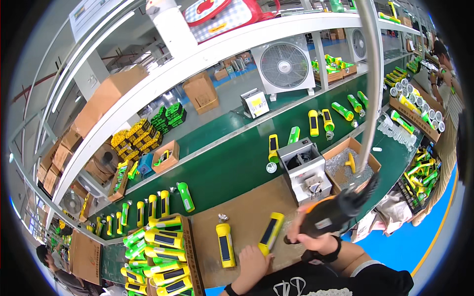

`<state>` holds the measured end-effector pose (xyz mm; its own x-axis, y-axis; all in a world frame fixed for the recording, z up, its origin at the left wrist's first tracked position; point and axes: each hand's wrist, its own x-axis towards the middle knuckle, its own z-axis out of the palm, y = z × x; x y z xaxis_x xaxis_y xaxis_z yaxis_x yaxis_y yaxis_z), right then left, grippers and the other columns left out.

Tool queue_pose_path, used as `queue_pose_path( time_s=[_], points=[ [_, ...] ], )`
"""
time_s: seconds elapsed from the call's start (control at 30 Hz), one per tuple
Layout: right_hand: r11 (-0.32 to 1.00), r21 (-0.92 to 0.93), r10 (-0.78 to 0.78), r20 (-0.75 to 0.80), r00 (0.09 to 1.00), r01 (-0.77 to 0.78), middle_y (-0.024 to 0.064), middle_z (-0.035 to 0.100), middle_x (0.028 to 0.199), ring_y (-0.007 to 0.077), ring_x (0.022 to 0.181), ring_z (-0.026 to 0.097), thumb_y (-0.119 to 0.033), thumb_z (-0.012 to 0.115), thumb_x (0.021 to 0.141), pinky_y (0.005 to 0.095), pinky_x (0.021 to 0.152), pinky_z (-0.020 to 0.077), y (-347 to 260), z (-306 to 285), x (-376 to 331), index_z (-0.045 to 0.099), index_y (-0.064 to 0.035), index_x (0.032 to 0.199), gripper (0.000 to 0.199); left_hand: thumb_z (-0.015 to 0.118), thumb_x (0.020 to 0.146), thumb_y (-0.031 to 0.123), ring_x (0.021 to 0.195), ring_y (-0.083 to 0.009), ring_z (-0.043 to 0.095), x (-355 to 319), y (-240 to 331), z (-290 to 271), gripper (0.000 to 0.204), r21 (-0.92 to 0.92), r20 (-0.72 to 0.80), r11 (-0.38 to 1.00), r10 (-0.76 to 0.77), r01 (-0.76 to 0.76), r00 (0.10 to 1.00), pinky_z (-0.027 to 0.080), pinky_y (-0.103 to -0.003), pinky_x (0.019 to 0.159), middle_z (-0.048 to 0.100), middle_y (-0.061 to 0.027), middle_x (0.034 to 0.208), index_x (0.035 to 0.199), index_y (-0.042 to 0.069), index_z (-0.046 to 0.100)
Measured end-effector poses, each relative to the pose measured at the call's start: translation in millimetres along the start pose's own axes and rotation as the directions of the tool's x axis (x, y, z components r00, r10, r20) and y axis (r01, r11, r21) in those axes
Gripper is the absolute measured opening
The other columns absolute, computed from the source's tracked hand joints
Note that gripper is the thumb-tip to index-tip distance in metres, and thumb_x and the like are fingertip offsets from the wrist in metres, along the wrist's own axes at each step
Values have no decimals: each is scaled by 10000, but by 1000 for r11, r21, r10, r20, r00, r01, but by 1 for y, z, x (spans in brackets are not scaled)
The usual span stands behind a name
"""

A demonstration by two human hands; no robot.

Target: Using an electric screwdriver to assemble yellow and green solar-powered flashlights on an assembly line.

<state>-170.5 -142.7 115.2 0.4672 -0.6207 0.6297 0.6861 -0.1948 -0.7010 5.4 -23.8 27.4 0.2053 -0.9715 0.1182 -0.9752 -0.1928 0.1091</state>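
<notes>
My right hand (pixel 317 242) is closed round a black electric screwdriver (pixel 326 217), tilted above the brown work board; its cable end points up and right. My left hand (pixel 253 264) grips the lower end of a yellow flashlight (pixel 271 231) with a dark solar panel, which lies slanted on the board. Just left of it, another yellow flashlight (pixel 225 245) lies panel up, with a small silvery lamp head (pixel 223 217) at its top end. The screwdriver's tip is hard to make out beside my right hand.
A grey screw feeder (pixel 306 172) stands ahead, beside a carton of small screws (pixel 338 172) holding a yellow T-shaped piece. At left is a carton heaped with green and yellow flashlights (pixel 165 254). More flashlights line the green conveyor (pixel 227 172). A metal pole (pixel 369 89) rises at right.
</notes>
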Motion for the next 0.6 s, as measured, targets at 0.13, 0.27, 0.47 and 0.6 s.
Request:
queue_pose_path(
  time_s=[0.13,0.27,0.47,0.6],
  points=[
    [999,-42,-24,-192,981,16,91,528,689,191,597,558,-27,637,750,319,595,481,-28,-26,-9,298,-17,1209,570,710,692,462,821,-314,570,97,-12,20,836,139,-143,976,-146,166,979,453,-411,718,552,-167,911,1272,-49,392],
    [982,-187,-20,-304,952,-39,89,535,700,174,597,552,-28,647,728,290,586,475,-24,-37,-23,298,-14,1206,592,638,750,526,867,-325,583,209,-2,-1,802,31,-292,966,-237,257,927,465,-417,737,577,-196,942,1299,0,384],
    [971,-217,-2,-433,901,-102,63,578,699,112,613,543,25,650,692,241,578,416,-12,-59,-52,360,23,1180,567,582,817,473,970,-392,564,160,-6,-47,528,0,8,998,-68,68,998,457,-488,809,566,-218,1054,1144,59,553],
    [966,-244,-33,-444,896,-86,48,560,695,105,612,533,-3,646,704,237,581,424,-12,-66,-42,342,5,1198,580,568,835,383,921,-386,576,75,-38,-74,384,110,128,967,-243,230,961,467,-486,766,585,-212,975,1136,146,570]
  ],
)
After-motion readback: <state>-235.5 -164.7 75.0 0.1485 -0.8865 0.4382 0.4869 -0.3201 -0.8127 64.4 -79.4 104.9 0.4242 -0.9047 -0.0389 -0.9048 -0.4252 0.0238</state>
